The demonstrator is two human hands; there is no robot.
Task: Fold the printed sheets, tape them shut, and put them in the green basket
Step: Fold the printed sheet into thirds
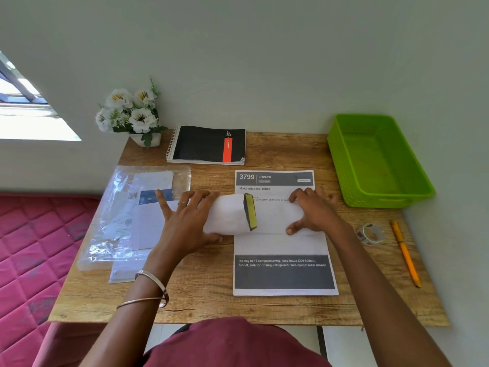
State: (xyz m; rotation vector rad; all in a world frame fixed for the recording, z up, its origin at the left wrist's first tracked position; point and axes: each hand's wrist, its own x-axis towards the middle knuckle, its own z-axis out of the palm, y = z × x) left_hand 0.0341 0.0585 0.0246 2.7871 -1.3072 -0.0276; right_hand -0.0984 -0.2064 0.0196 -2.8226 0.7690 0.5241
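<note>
A folded white sheet [232, 215] with a yellow-green and dark strip across its middle lies crosswise on a flat printed sheet [283, 271] headed "3799 KITCHEN". My left hand [185, 221] presses flat on the fold's left end, fingers spread. My right hand [312, 210] presses down on its right end, thumb and fingers arched. The green basket [344, 165] stands empty at the table's back right. A roll of clear tape [370, 233] lies right of the sheets.
A yellow pencil [404, 254] lies near the right edge. A black spiral notebook [209, 144] and a pot of white flowers [132, 115] stand at the back. A clear plastic sleeve with papers [124, 215] covers the left of the wooden table [206, 295]. A pink mattress [31, 247] is further left.
</note>
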